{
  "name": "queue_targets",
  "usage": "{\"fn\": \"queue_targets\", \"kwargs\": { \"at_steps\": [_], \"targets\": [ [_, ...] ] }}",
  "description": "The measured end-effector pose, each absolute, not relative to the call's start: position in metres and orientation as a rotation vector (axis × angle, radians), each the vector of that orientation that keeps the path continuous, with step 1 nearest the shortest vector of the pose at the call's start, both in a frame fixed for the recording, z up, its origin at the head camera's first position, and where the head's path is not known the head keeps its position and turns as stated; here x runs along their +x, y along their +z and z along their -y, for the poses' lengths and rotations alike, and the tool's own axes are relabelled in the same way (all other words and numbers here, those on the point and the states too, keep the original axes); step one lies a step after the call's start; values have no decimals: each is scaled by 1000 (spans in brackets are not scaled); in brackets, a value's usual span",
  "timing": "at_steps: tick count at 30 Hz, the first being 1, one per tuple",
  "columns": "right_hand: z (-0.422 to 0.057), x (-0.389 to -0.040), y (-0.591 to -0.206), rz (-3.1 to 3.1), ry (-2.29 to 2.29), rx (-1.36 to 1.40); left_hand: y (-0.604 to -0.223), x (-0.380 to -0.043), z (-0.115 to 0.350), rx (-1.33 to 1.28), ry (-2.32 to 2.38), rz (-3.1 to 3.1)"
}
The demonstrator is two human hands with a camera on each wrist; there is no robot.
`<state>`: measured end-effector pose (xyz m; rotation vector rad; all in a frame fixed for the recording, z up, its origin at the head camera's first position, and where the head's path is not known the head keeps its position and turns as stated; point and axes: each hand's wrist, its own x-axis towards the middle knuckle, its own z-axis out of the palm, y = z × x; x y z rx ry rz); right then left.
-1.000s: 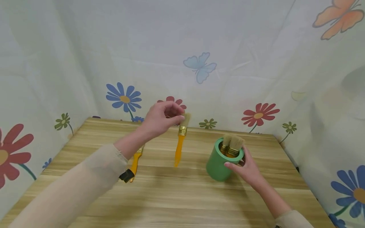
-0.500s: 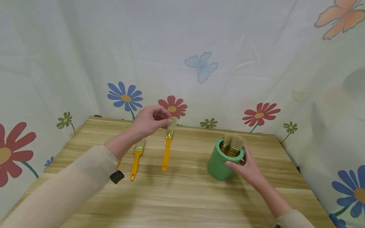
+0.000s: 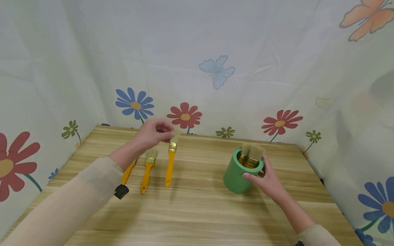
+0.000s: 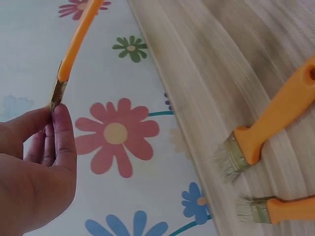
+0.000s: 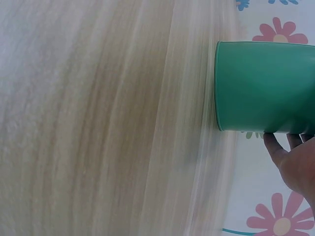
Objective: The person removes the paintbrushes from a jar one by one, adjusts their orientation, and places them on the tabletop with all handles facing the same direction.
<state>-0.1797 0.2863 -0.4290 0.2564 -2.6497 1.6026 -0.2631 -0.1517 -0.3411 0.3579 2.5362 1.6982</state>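
Observation:
In the head view my left hand (image 3: 155,132) pinches a paintbrush (image 3: 171,160) by its pale bristles. Its orange handle points down, above the table at left of centre. The left wrist view has the thumb and fingertips of that hand (image 4: 42,167) at the brush's bristle end, close to the metal band; the orange handle (image 4: 78,42) runs away from them. At right, my right hand (image 3: 269,181) grips a green cylindrical can (image 3: 238,177), thumb in front. Several paintbrushes (image 3: 253,155) stand in the can, bristles up. The right wrist view shows fingers touching the can's wall (image 5: 266,88).
Two more paintbrushes lie on the wooden table (image 3: 197,212): one (image 3: 147,174) left of the held brush, another (image 3: 127,172) partly behind the left forearm. A small black piece (image 3: 121,191) sits by the left sleeve. A flowered cloth (image 3: 172,41) hangs behind the table.
My left hand has moved left and slightly down with the paintbrush, away from the can. The two lying brushes have come into fuller view. My right hand and the can stay in place.

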Motion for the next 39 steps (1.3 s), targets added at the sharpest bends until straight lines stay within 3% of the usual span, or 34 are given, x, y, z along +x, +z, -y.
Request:
{"fn": "queue_targets", "kwargs": {
  "at_steps": [24, 39],
  "targets": [
    [-287, -180, -428, 2653, 1627, 260, -400, -287, 168, 177, 1601, -2460],
    [-288, -180, -428, 2648, 1645, 268, -415, -300, 169, 162, 1585, -2452]
  ]
}}
